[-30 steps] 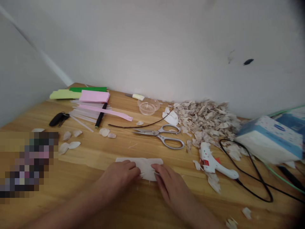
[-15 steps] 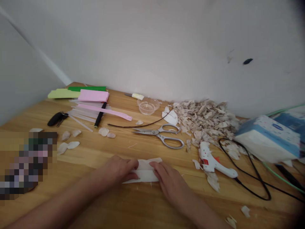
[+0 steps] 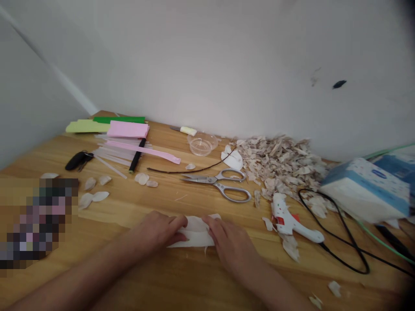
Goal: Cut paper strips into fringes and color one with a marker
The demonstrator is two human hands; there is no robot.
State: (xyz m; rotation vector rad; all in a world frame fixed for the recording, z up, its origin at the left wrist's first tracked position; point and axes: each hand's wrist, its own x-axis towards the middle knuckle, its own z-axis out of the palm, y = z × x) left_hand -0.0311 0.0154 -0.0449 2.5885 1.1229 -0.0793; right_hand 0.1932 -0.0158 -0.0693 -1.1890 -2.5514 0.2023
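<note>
A folded piece of white paper (image 3: pixel 194 231) lies on the wooden table (image 3: pixel 129 207) near the front. My left hand (image 3: pixel 160 231) rests on its left end, fingers curled and pinching the paper's fold. My right hand (image 3: pixel 228 244) presses on its right end with fingers together on the paper. Silver scissors (image 3: pixel 220 183) lie just beyond the paper. A white glue gun (image 3: pixel 292 220) with a black cord (image 3: pixel 343 242) lies to the right.
A heap of pale paper scraps (image 3: pixel 279 162) sits by the wall. Pink paper (image 3: pixel 128 129), green sheets (image 3: pixel 97 124), glue sticks (image 3: pixel 110 157), a black pen (image 3: pixel 136 156), a clear dish (image 3: pixel 201 144), a thin brown wire (image 3: pixel 191 169), keys (image 3: pixel 78 160), petals (image 3: pixel 94 190) and a tissue pack (image 3: pixel 366 188) surround the work spot.
The white paper has been folded toward me into a narrower strip. Both hands stay on it and have drawn slightly closer together.
</note>
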